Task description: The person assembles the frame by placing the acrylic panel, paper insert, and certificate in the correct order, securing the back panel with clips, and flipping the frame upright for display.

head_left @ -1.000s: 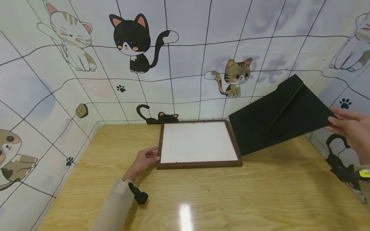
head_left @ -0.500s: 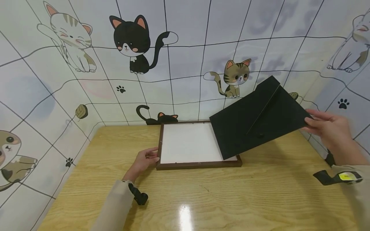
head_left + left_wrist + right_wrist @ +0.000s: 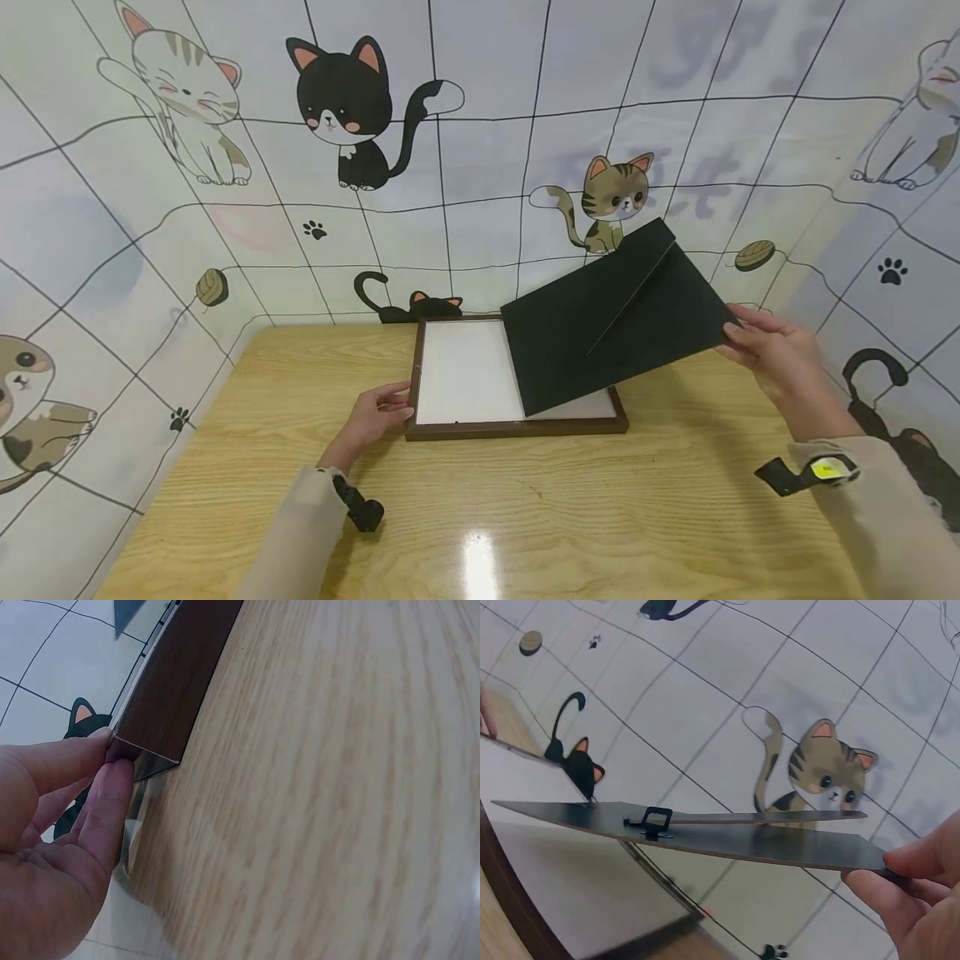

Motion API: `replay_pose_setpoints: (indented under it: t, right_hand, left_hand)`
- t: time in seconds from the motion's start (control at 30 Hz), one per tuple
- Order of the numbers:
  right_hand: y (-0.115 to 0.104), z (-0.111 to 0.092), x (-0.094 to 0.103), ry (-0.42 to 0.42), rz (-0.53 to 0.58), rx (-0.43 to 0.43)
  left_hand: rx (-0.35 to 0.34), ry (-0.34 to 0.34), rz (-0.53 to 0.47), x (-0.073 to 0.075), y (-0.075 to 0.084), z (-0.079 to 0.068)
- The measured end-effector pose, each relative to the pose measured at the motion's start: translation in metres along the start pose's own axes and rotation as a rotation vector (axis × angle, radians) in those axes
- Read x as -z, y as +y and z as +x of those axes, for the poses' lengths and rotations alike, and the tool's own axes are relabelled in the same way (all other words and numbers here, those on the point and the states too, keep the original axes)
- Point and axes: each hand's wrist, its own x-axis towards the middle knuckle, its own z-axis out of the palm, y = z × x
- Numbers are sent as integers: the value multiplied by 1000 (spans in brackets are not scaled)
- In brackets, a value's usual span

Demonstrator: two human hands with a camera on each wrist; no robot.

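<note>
A brown picture frame (image 3: 517, 430) lies face down on the table, a white sheet (image 3: 465, 375) showing inside it. My left hand (image 3: 373, 417) holds the frame's left side; in the left wrist view the thumb and fingers pinch its edge near the corner. A black backing board (image 3: 615, 325) slants over the frame's right part, its lower left end close to the white sheet and its right end raised. My right hand (image 3: 772, 358) pinches the board's right corner between thumb and fingers. On the board's upper face are a stand flap (image 3: 795, 816) and a small black metal hook (image 3: 657, 819).
The wooden table (image 3: 480, 492) runs up to a back wall (image 3: 487, 167) printed with cats and lines. Similar walls close in at the left and right. A dark strap (image 3: 360, 504) sits on the left wrist, another (image 3: 806, 475) on the right.
My right hand has moved left with the backing board, from beside the frame to over its right part, and has come down a little. The left hand and the frame have stayed in place.
</note>
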Motion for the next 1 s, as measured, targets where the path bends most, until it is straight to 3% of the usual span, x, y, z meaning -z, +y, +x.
replay_pose_setpoints:
  t: [0.13,0.27,0.6,1.0]
  right_hand:
    - [15,2,-10,-71,126,-20]
    - [30,1,-26,-77,199,-37]
    - [66,-6,-55,31,189,-114]
    - [88,-4,-69,65,221,-198]
  left_hand:
    - [4,-8,-1,1,3,-2]
    - [-4,-14,3,1,6,-4]
    - [5,6,-9,-1,1,1]
    - [13,23,-11,-2,2,0]
